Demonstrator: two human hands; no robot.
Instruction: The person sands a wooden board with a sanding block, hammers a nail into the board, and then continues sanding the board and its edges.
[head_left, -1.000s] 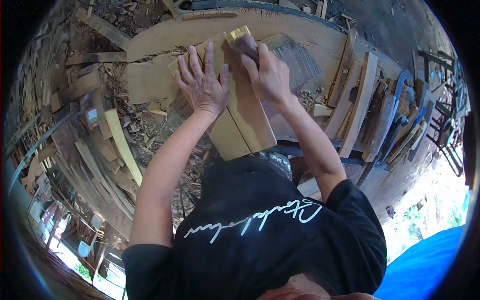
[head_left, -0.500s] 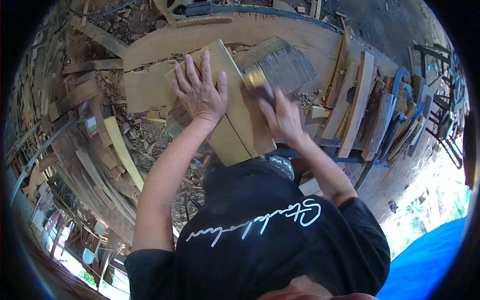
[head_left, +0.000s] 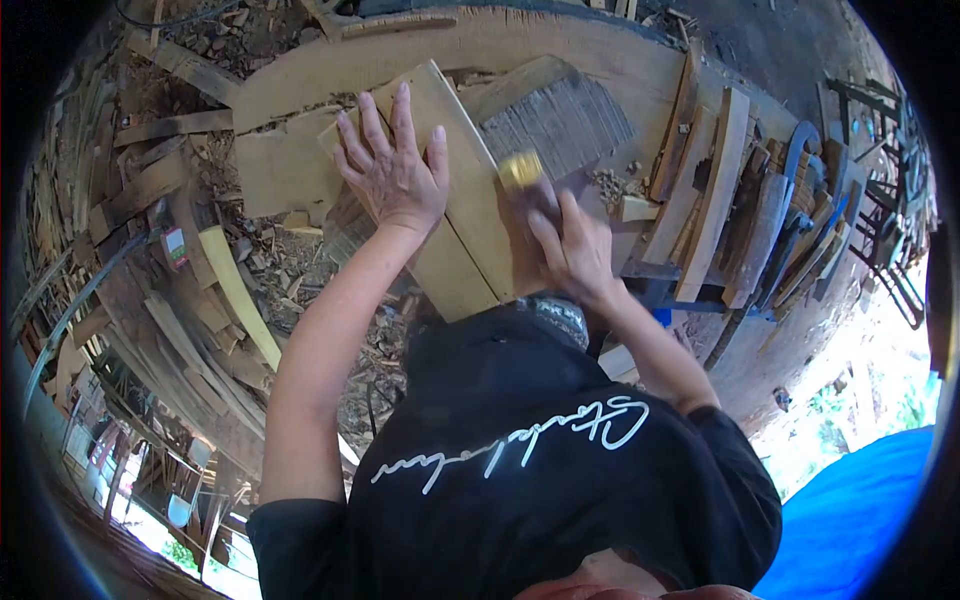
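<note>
Underneath the work, a broad wooden plank (head_left: 650, 80) spans the far side, cracked at its left part, in a cluttered workshop whose ground (head_left: 285, 265) is strewn with wood chips. Bright daylight comes in at lower right, above a blue sheet (head_left: 855, 515), and at lower left.

Two pale boards (head_left: 480, 215) lie side by side, slanting from the plank to the person's lap, a dark seam between them; the right one reaches farther out. Flat on them, the left hand (head_left: 400, 190) has its fingers spread, pressing rather than grasping, and hides part of the seam. By the right board's outer edge, the right hand (head_left: 578, 245) has its fingers curled around a dark hand tool (head_left: 533, 190) with a gold-coloured end. Blur and the hand conceal much of that tool, so I cannot tell whether it touches the board.

Just beyond the tool sits one weathered grey wood block (head_left: 565, 115). To the right, several timber offcuts (head_left: 715, 195) stand in a row, overlapping too much for a sure count, near one blue curved frame (head_left: 800, 145). On the left I count one pale yellow strip (head_left: 238, 300) and one small red-and-white box (head_left: 174, 245), among many brown slats (head_left: 185, 330).
</note>
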